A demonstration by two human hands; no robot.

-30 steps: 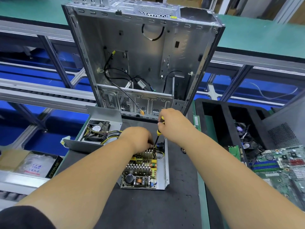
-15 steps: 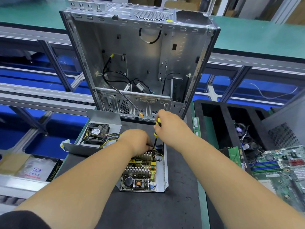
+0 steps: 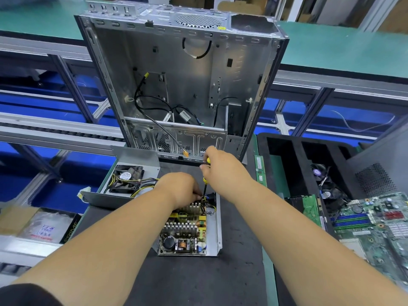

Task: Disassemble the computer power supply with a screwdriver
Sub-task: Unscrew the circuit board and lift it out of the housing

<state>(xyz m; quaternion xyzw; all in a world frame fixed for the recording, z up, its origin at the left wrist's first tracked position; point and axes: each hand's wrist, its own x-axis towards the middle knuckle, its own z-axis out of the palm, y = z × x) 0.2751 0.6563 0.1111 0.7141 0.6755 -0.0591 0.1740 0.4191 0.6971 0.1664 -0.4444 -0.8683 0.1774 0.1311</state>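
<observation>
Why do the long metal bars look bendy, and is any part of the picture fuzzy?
Head view: the wide lens bows straight rails near the edges. Head view: the middle is sharp, so the power supply shows crisp parts. Head view: the top corners and green belt look smeared. Head view: light is even, with soft shine on the computer case.

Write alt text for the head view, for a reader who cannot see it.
A person's right hand drives a yellow-handled screwdriver down into the far end of an opened power supply while the left hand steadies parts there. An empty computer case stands behind; a motherboard lies at right.
</observation>
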